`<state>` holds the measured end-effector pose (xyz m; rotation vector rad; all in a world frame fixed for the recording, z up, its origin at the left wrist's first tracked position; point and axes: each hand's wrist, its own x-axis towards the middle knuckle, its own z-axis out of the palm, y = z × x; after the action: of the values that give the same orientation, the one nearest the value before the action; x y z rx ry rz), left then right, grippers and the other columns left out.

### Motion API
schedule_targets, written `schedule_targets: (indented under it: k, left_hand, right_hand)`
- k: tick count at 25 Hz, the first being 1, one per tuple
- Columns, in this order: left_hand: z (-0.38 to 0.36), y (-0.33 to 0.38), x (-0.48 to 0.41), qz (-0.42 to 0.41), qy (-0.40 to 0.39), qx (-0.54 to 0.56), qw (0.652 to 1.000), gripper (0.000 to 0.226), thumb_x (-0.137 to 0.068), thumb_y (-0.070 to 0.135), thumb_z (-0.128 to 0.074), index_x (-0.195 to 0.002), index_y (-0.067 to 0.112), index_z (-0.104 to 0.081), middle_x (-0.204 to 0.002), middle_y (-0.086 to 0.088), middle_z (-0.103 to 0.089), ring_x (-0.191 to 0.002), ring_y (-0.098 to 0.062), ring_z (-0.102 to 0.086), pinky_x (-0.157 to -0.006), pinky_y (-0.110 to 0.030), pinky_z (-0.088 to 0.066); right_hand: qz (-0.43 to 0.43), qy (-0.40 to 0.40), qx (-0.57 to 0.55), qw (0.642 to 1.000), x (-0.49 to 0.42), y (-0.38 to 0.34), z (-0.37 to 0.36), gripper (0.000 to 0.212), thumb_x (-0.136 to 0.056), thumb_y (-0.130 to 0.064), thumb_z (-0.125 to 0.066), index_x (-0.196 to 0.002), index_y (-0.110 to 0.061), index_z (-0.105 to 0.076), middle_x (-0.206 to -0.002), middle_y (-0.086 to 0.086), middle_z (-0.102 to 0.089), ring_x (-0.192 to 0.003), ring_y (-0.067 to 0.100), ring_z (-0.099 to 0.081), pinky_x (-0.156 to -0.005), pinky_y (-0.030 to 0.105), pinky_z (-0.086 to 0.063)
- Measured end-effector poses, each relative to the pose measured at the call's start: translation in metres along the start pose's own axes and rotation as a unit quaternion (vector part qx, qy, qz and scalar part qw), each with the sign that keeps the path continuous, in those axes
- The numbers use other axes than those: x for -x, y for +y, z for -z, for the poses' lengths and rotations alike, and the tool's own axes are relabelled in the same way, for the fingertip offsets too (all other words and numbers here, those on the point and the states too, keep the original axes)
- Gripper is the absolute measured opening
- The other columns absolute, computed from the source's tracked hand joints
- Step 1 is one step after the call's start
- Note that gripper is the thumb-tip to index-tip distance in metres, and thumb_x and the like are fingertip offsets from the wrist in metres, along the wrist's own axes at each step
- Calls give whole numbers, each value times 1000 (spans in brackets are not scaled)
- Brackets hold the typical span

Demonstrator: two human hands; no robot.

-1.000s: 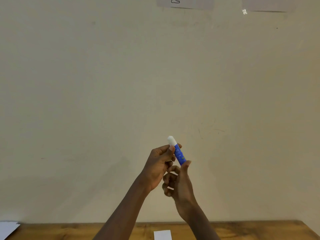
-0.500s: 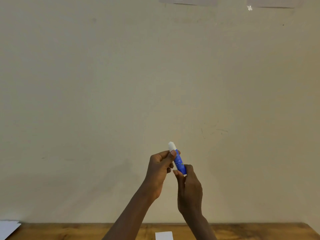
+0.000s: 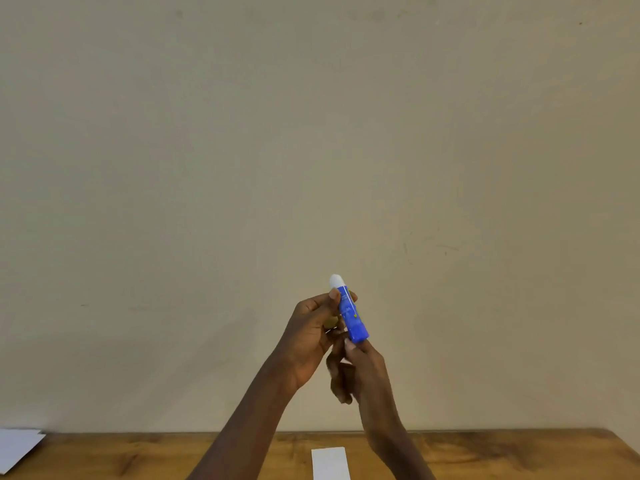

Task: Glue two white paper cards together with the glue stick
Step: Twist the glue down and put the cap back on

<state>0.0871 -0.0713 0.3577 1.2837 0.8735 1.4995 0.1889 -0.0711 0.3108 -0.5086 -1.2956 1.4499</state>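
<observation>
I hold a blue glue stick (image 3: 351,315) with a white cap up in front of the wall, tilted with the cap at the top left. My left hand (image 3: 310,336) pinches its upper part just below the cap with thumb and fingers. My right hand (image 3: 362,372) holds the bottom end from below with its fingertips. A white paper card (image 3: 329,463) lies on the wooden table (image 3: 502,455) at the bottom edge, between my forearms. Another white sheet (image 3: 17,448) rests at the table's far left.
A plain beige wall fills most of the view behind my hands. The wooden table shows only as a strip along the bottom, and its right corner is at the lower right.
My right hand has slid down from the stick's lower body to its bottom end, showing more of the blue barrel. My left hand keeps its pinch near the cap.
</observation>
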Motion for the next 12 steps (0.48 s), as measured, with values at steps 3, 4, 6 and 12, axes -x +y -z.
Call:
schedule_targets:
  k: [3, 4, 6, 12]
  left_hand:
    - [3, -3, 1, -3, -26, -19, 999, 30, -77, 37, -49, -81, 16, -69, -63, 5, -61, -62, -13, -52, -63, -19, -44]
    - [3, -3, 2, -7, -33, -23, 999, 30, -76, 38, -50, -80, 17, -71, -65, 4, -61, -68, -16, -50, -69, -23, -43]
    - [1, -3, 3, -16, -24, -24, 999, 29, -76, 37, -51, -79, 18, -72, -70, 1, -60, -76, -20, -45, -75, -24, -42]
    - [-13, -13, 9, -33, 80, -53, 995, 22, -87, 28, -49, -81, 24, -70, -83, -11, -58, -79, -22, -48, -71, -24, -45]
  right_hand:
    - [-107, -26, -123, 986, 2, -15, 9, 47, -82, -51, -40, -69, -10, -61, -50, 3, -52, -35, 14, -38, -38, 20, -29]
    - [-125, -22, -130, 983, 2, -18, 11, 55, -84, -55, -35, -64, -9, -59, -47, 2, -49, -33, 12, -35, -37, 20, -28]
    - [-96, 6, -70, 993, 2, -18, 8, 51, -82, -53, -36, -61, -9, -52, -42, -2, -44, -32, 9, -30, -36, 19, -26]
    - [150, 107, 348, 919, -2, 3, 15, 62, -78, -69, -27, -76, -15, -58, -50, -12, -47, -36, 4, -39, -38, 7, -33]
